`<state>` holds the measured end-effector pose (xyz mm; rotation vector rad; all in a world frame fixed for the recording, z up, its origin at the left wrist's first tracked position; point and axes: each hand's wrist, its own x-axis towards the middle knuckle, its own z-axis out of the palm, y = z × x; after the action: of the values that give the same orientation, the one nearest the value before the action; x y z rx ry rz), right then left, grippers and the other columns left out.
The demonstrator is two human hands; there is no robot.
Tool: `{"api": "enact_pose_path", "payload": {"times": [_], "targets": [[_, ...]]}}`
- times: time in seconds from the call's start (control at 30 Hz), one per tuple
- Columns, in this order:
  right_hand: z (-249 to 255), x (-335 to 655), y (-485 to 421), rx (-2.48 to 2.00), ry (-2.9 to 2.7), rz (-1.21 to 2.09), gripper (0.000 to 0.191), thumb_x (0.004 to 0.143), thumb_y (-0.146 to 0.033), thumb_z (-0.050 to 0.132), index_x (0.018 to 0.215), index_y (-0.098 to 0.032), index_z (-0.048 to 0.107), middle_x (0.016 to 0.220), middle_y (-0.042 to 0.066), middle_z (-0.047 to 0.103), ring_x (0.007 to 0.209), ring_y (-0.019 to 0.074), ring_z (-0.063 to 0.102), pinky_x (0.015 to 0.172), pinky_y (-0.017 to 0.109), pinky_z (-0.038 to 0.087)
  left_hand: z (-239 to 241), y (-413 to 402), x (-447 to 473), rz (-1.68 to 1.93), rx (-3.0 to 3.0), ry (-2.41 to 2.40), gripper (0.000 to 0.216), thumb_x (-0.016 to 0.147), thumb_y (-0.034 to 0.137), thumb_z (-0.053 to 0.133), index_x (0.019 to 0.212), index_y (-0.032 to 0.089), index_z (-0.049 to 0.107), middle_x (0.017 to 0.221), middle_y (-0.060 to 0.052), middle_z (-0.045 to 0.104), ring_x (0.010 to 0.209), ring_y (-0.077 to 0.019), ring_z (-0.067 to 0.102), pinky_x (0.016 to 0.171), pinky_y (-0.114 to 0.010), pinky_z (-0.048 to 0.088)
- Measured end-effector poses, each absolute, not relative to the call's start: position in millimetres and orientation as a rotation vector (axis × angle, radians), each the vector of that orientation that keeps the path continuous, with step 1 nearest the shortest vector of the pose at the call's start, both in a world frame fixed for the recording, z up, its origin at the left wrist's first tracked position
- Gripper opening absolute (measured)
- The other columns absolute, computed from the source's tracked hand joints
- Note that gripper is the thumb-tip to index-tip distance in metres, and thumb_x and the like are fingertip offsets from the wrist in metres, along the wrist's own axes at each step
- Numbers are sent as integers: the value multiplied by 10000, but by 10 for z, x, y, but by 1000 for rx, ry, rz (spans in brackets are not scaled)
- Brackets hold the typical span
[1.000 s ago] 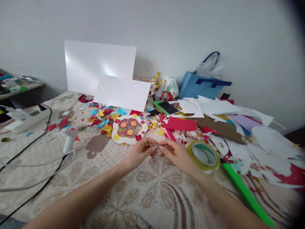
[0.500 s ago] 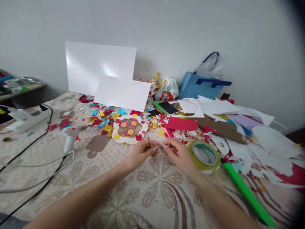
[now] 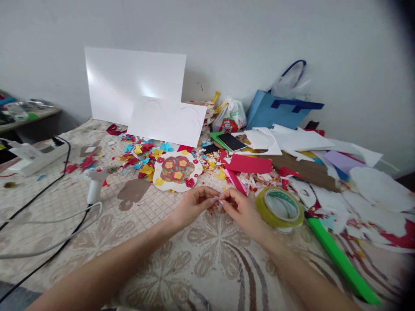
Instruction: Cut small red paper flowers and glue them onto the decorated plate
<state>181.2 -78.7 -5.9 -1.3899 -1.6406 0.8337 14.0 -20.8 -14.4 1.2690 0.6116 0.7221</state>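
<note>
tiny piece [image 3: 218,201], too small for me to say what it is, sits pinched between the fingertips of both my hands, just above the patterned cloth of the worktop [image 3: 207,259] and near its middle. my left hand [image 3: 193,205] comes in from the left with thumb and forefinger pressed together on it and the other fingers curled under. my right hand [image 3: 242,210] meets it from the other side, nipping the same piece, so the fingertips of the two hands touch.

just beside my right hand lies a roll of yellowish tape [image 3: 279,207], tilted on the cloth, and past it a long green strip [image 3: 340,258] runs toward the near right corner. beyond my hands lies a white paper disc [image 3: 177,171] with red and yellow flowers stuck on it, with coloured paper scraps [image 3: 142,154] scattered around and behind it. a red sheet [image 3: 249,164] lies to the right of the disc, a phone [image 3: 231,141] further back, and a blue bag [image 3: 275,114] stands against the wall. two white boards [image 3: 136,84] lean there too. well to my left a white glue gun [image 3: 94,188] stands on the cloth, its cable trailing toward me.
</note>
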Motion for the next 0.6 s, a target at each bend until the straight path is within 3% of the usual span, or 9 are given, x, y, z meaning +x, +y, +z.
{"api": "enact_pose_path", "payload": {"times": [0.43, 0.6], "targets": [[-42, 1788, -809, -1389, -1733, 581, 81, 858, -150, 458, 865, -189, 529, 827, 30, 555, 763, 159, 550, 654, 275, 436, -172, -179, 126, 659, 1147, 611, 267, 722, 284, 708, 910, 124, 608, 746, -31, 658, 677, -119, 620, 656, -256, 491], [-62, 1777, -799, -1369, -1615, 770, 65, 862, -198, 476, 878, -191, 539, 828, 25, 578, 710, 142, 574, 633, 268, 461, -139, -198, 132, 701, 1192, 618, 281, 709, 290, 716, 899, 118, 601, 769, -31, 650, 669, -117, 619, 646, -253, 485]]}}
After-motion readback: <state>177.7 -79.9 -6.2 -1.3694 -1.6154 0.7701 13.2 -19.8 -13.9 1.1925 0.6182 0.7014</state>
